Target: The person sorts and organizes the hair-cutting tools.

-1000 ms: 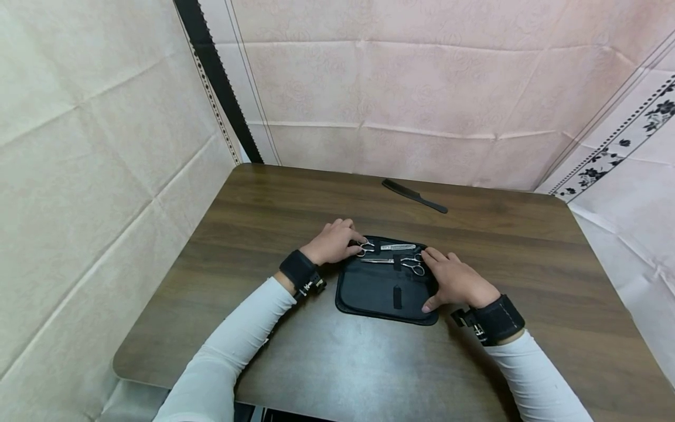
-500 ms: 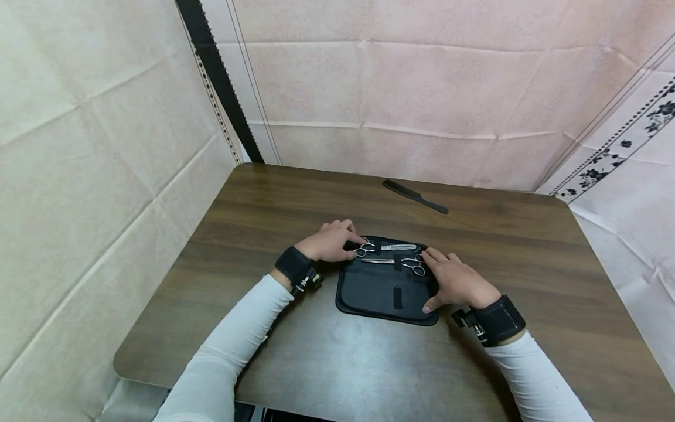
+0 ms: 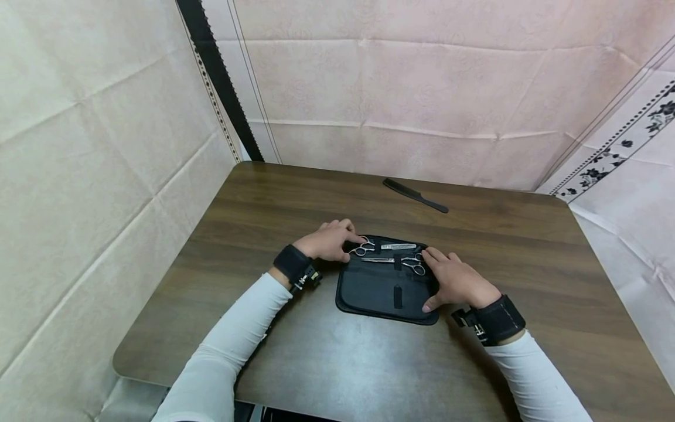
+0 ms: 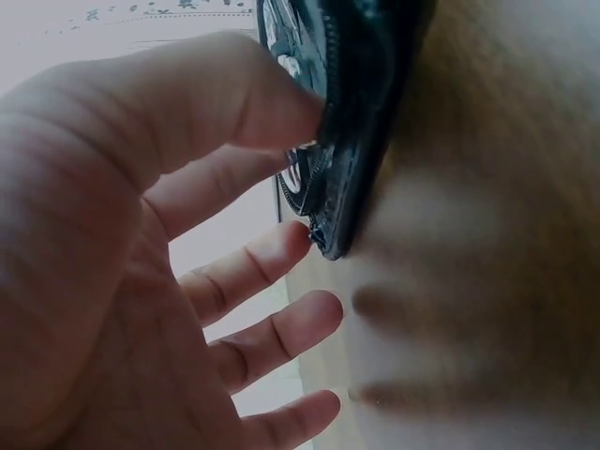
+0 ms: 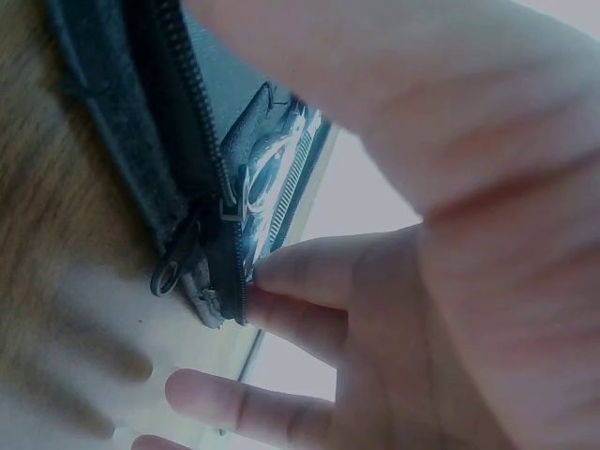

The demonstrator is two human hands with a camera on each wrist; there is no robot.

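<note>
A black zippered case [image 3: 366,293] lies spread on the table. Thinning scissors [image 3: 399,247] sit along its far edge under a strap, their rings to the left. A toothed blade shows blurred in the right wrist view. Below them lies a second pair of scissors [image 3: 377,260], rings to the right. My left hand [image 3: 328,241] is at the far left corner, index finger at the thinning scissors' rings and thumb by the case's edge; its other fingers extend past the case. My right hand [image 3: 457,281] rests on the right side, fingertips near the second pair's rings, thumb lower down.
A black comb [image 3: 413,194] lies near the back edge of the brown wooden table [image 3: 253,199]. An unused strap [image 3: 398,296] is on the lower part of the case. Pale patterned cloth [image 3: 422,94] hangs behind and on both sides.
My left hand has drawn slightly left, its thumb backing off the thinning scissors' rings so that more of them shows. The right hand and the case have stayed put.
</note>
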